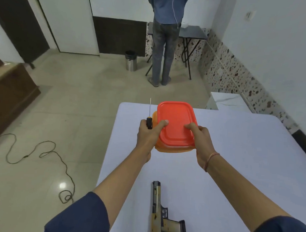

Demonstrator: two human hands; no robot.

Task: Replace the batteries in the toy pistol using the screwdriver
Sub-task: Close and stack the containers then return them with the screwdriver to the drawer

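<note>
Toy pistol [163, 216] lay unlabelled on the table [234, 163] while the left hand [148, 135] gripped the screwdriver [149, 119] and, with the right hand [200, 140], clasped an orange box [174, 127].

Your left hand [148, 133] grips the screwdriver [149, 118] upright while its thumb presses the red lid [175, 124] of the orange container [171, 149] at frame centre; your right hand [203, 140] clasps the opposite side. The toy pistol [162, 216] lies lower centre on the white table [243, 163].
</note>
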